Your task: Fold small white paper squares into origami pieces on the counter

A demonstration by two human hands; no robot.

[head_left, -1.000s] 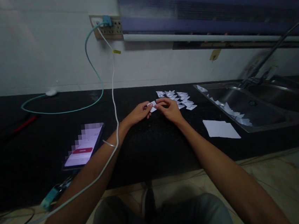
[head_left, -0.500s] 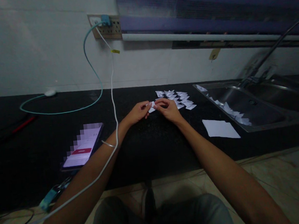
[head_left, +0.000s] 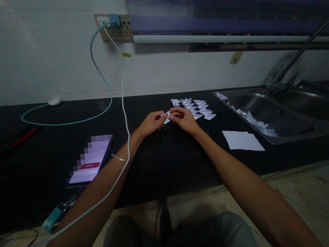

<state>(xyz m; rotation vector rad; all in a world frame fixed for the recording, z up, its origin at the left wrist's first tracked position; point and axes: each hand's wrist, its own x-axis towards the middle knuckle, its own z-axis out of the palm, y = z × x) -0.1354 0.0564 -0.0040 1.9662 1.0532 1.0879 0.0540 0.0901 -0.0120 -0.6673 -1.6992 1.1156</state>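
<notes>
Over the tabletop [head_left: 171, 169], between its front and back edges, the left hand [head_left: 152, 123] and right hand [head_left: 185, 120] pinch a small folded white paper [head_left: 166, 119], fingers closed on it from either side and thumbs on top. Just behind and beside the right hand, toward the back edge, lie folded paper pieces [head_left: 201, 110] in rows. More paper pieces [head_left: 251, 121] line the left rim of the metal sink [head_left: 288, 139], set in the tabletop's right part; a stack of white sheets [head_left: 242, 141] lies before it, nearer the front edge. A phone [head_left: 88, 172] rests near the front left, beside the left forearm, with a teal strap [head_left: 53, 219] at the front edge. A red object [head_left: 25, 137] lies farther left, its dark end lost against the black surface. A white cable [head_left: 125, 119] hangs from the wall socket [head_left: 123, 31] and crosses in front of the left forearm; a teal cable [head_left: 91, 54] loops to the back left.

The fingers cover much of the held paper, so its folds are hard to make out, and the right hand hides some pieces behind it. The sink and tap [head_left: 300, 52] are cut off at right. The phone's screen is partly pixelated; lettering on its red bar and the cable's yellow tag [head_left: 126, 55] is too small to read.
</notes>
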